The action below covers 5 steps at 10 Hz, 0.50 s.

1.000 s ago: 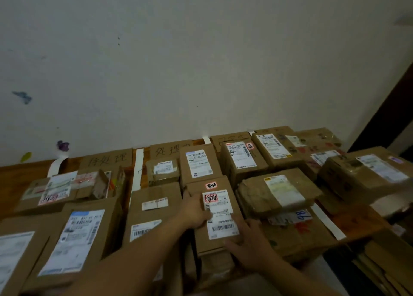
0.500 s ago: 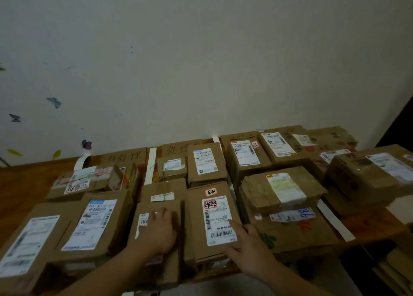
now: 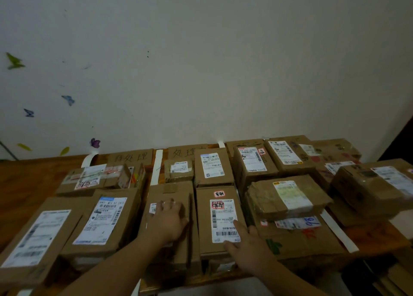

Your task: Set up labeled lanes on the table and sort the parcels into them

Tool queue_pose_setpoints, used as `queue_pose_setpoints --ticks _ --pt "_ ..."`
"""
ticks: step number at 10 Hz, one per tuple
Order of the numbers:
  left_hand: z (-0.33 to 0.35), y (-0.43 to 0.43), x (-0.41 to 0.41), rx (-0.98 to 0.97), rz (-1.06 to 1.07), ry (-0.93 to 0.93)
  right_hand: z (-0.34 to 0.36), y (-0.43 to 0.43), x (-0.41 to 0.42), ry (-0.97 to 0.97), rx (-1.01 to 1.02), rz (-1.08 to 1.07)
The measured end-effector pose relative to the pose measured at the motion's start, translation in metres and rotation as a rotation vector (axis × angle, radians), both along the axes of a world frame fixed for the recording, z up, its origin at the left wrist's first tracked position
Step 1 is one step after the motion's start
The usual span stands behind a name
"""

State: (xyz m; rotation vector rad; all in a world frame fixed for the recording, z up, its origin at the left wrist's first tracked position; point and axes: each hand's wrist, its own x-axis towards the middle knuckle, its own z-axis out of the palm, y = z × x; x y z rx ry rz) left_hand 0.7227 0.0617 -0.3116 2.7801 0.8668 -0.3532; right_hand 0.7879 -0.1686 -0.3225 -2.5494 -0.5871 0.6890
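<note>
Lanes: laid out. White tape strips run from the far edge of the worktop toward its near edge, and handwritten cardboard lane signs stand along the far edge; the rightmost sign is mostly hidden behind boxes. Parcels: every one in view already lies on the worktop, stacked in places, crowding it from the near left corner to the right end; only the far left corner shows bare wood. In hand: your left hand rests flat on a brown parcel at the near edge, just right of the middle strip, grip wide, holding nothing. Your right hand lies with straight fingers on the near corner of the labelled parcel just beside it, grip likewise wide. Outstanding, as I judge it: squaring up these two boxes. Whether any parcel sits in a wrong lane cannot be told.
</note>
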Motion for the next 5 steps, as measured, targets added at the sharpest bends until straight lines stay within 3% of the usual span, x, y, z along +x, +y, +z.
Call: queue_pose_setpoints --ticks 1,5 --pt "0.001 -0.008 -0.008 -0.055 0.009 0.075 0.001 -0.003 -0.001 0.025 -0.03 0.031" --pt "0.015 -0.023 -0.022 -0.075 0.08 0.019 0.017 -0.004 0.005 -0.145 -0.068 0.176"
